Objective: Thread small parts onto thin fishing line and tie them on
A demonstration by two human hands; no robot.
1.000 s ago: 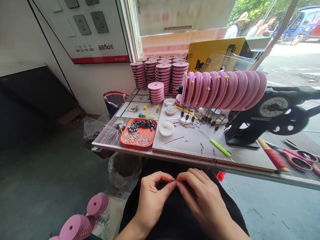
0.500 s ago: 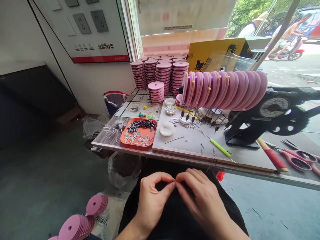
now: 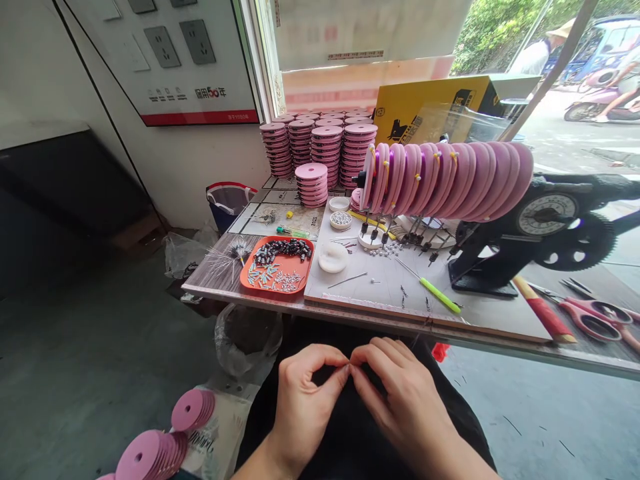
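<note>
My left hand (image 3: 311, 393) and my right hand (image 3: 397, 387) meet fingertip to fingertip above my dark-clothed lap, just in front of the table edge. Each is closed in a pinch of thumb and forefinger. Whatever lies between the fingertips is too small or hidden to make out. Closest on the tabletop is a pale board (image 3: 350, 293) bearing a thin metal rod (image 3: 347, 280), a green-handled hook tool (image 3: 440, 295) and small dark metal bits. Left of it sits an orange tray (image 3: 243, 279) with black pieces, blue-green tubes and small silvery parts.
A black winding stand (image 3: 480, 267) carries a row of pink spools (image 3: 450, 180) over the board. Stacked pink spools (image 3: 327, 143) stand behind. Pink-handled scissors (image 3: 595, 320) lie at right. More spools (image 3: 145, 457) rest low at left. Outside are a person (image 3: 533, 57) and a scooter (image 3: 583, 110).
My hands keep the same fingertip-to-fingertip pinch, with hardly any shift. Outside the window, the scooter and its rider have moved to the right edge. Nothing on the table has visibly moved.
</note>
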